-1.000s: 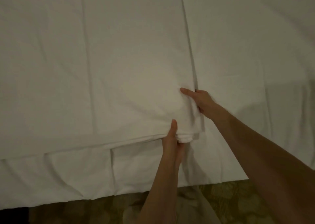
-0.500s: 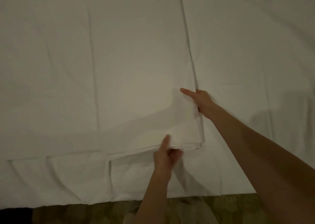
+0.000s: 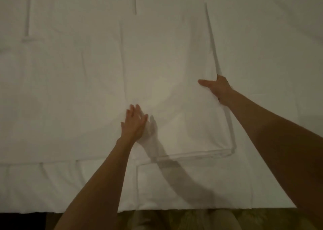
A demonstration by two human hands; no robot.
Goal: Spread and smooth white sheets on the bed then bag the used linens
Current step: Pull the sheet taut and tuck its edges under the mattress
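Observation:
A folded white sheet lies on the bed, its layered corner near the bed's front edge. My left hand lies flat on the sheet with fingers straight, a little in from the front fold. My right hand grips the sheet's right edge, thumb on top and fingers tucked under the fold. Under it, another white sheet covers the whole bed and hangs over the front side.
The bed's front edge runs across the bottom of the view. Below it lies patterned carpet, with a dark patch at the bottom left.
My left hand let go of the sheet's front corner and moved up and left onto the top of the sheet, now flat. My right hand kept its grip on the right edge.

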